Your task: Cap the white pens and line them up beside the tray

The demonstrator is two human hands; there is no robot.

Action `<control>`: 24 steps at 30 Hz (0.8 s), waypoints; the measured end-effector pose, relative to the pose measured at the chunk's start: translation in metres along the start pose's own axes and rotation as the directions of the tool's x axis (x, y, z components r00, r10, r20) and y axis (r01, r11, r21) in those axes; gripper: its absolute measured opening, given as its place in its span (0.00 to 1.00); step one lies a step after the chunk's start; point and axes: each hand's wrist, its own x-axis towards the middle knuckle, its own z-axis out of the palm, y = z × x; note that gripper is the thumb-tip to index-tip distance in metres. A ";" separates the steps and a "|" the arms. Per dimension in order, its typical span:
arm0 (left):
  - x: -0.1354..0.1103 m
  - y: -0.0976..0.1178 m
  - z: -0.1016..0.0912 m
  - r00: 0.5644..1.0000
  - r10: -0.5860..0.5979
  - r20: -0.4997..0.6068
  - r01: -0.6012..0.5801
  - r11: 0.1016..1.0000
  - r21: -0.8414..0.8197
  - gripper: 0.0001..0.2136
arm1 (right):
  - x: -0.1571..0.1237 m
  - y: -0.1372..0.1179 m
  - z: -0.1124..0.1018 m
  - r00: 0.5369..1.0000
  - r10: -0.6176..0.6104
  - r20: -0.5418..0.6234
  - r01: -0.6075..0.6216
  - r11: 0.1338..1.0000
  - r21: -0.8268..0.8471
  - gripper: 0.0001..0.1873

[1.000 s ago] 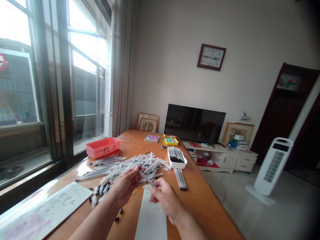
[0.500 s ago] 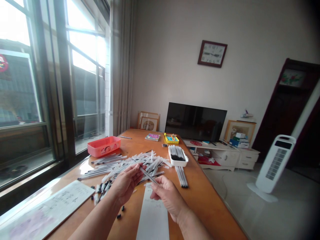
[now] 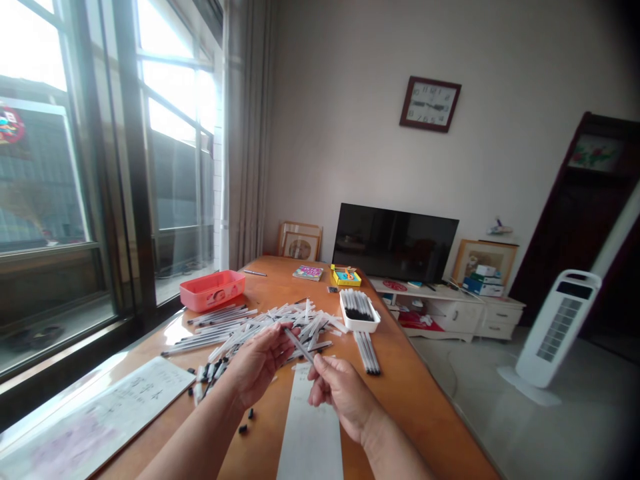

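Both of my hands hold one thin pen (image 3: 300,345) above the wooden table (image 3: 410,400). My left hand (image 3: 257,363) pinches its far end and my right hand (image 3: 340,393) pinches its near end. Under them lies a long white paper strip (image 3: 310,433). Just beyond is a loose pile of many pens (image 3: 265,330). A white tray (image 3: 359,313) filled with pens stands to the right, with a few pens (image 3: 367,352) lined up in front of it. Small black caps (image 3: 245,421) lie scattered near my left wrist.
A red plastic tray (image 3: 213,291) stands at the window side. A written sheet (image 3: 100,410) lies at the near left. A yellow box (image 3: 346,276) and a booklet (image 3: 308,272) sit at the table's far end. Beyond are a television (image 3: 395,243) and a white fan (image 3: 555,333).
The view has shifted slightly, and both hands with the pen sit a little further right. Their hold on the pen is unchanged.
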 end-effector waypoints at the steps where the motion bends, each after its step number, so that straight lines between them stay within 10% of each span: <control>1: 0.000 -0.001 0.000 1.000 -0.003 0.002 0.003 1.000 -0.004 0.11 | 0.000 0.000 0.000 1.000 -0.002 -0.009 0.002 1.000 0.003 0.28; 24: -0.002 0.005 0.000 0.995 0.086 0.044 -0.090 0.991 0.094 0.08 | -0.004 -0.003 -0.004 0.992 0.022 0.121 -0.023 1.000 0.006 0.26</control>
